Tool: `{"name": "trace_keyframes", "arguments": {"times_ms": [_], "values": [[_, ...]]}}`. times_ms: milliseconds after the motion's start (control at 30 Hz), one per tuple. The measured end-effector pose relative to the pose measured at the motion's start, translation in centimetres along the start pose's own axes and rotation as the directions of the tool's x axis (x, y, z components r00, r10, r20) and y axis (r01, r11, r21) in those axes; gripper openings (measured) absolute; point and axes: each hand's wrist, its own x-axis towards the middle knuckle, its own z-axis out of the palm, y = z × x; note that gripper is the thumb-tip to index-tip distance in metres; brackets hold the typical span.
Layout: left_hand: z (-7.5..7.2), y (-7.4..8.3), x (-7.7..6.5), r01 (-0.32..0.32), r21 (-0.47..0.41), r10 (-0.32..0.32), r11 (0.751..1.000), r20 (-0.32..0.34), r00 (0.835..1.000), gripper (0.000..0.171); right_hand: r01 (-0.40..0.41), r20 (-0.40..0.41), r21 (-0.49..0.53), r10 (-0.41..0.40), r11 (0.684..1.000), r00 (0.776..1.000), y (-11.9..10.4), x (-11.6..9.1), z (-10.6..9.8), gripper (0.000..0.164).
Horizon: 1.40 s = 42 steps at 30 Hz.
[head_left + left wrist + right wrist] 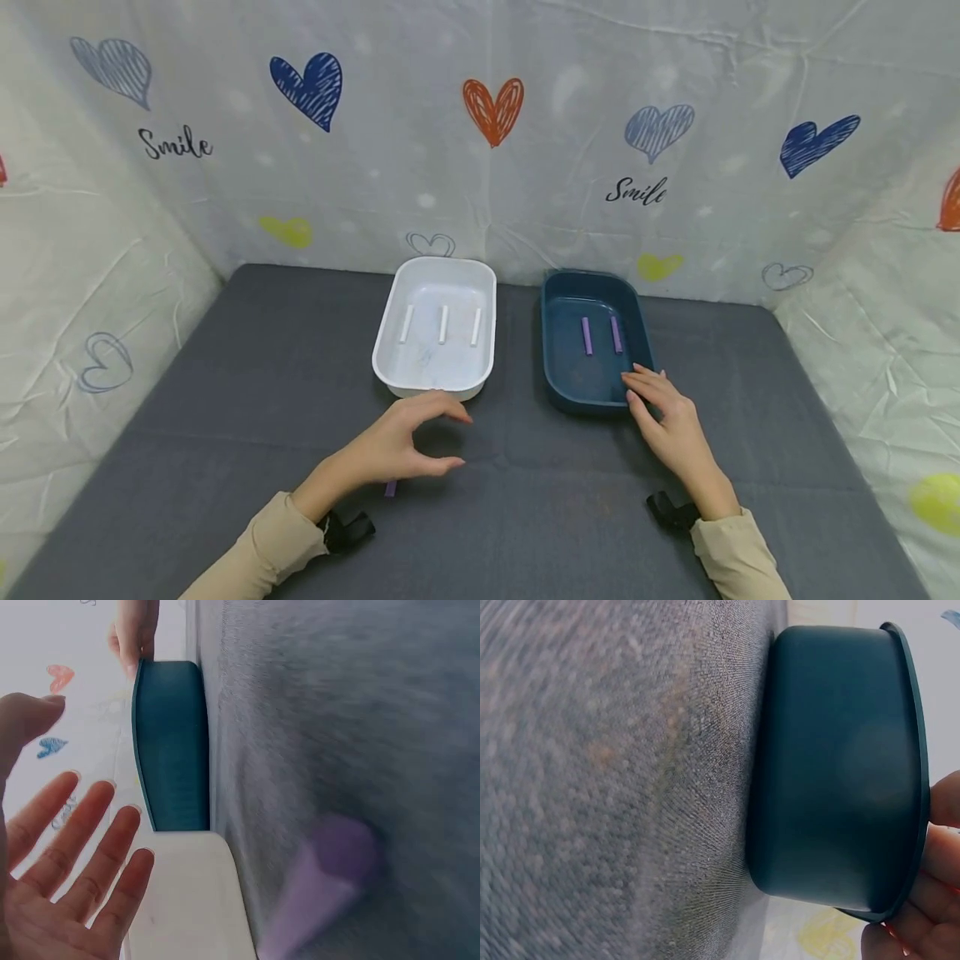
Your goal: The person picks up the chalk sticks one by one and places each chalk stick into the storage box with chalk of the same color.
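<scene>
In the head view my left hand (401,437) hovers in front of the white tray (382,367), thumb and fingers spread apart with nothing between them. Partly hidden beneath it, a purple chalk-like stick (391,488) lies on the grey cloth; the same stick (319,889) looks blurred in the left wrist view. My right hand (671,417) rests on the near right corner of the dark blue tray (551,367), its relaxed fingers over the rim (922,780). Two purple sticks (587,336) lie in the blue tray. Three white sticks (443,325) lie in the white one.
The trays stand side by side at the back of the grey-covered table (517,517), a narrow gap between them. Behind and at both sides hangs a white curtain (420,167) printed with hearts. Black wrist straps (347,532) sit by both cuffs.
</scene>
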Motion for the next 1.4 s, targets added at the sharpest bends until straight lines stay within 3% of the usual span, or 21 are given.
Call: {"name": "trace_keyframes", "arguments": {"times_ms": [433, 667, 767, 933, 1067, 1400], "values": [[-1.7, -0.9, -4.9, 0.055, -0.142, -0.060, 0.988, -0.029, 0.998, 0.068, 0.013, -0.018, 0.002, -0.013, 1.000, 1.000, 0.2, 0.2, 0.0, 0.028], [-2.5, -1.5, -7.3, 0.147, -0.140, -0.148, 0.979, 0.003, 0.989, 0.076, 0.015, -0.019, 0.004, -0.015, 1.000, 1.000, 0.1, 0.1, 0.0, 0.027], [-2.8, -2.0, -8.1, 0.216, -0.124, -0.212, 0.968, 0.044, 0.976, 0.081, 0.020, -0.025, 0.008, -0.019, 1.000, 1.000, 0.1, 0.1, 0.0, 0.027], [-3.3, -2.1, -8.8, 0.306, 0.013, -0.306, 0.952, 0.102, 0.947, 0.091, 0.026, -0.026, 0.012, -0.026, 1.000, 0.999, 0.1, 0.1, 0.2, 0.027], [-3.2, -2.0, -9.0, 0.295, 0.105, -0.305, 0.950, 0.093, 0.948, 0.092, 0.018, -0.021, 0.006, -0.018, 1.000, 1.000, 0.2, 0.1, 0.3, 0.027], [-3.0, -2.3, -9.2, 0.300, 0.102, -0.308, 0.948, 0.069, 0.949, 0.080, 0.024, -0.023, 0.010, -0.023, 1.000, 0.999, 0.1, -0.1, 0.3, 0.027]]}}
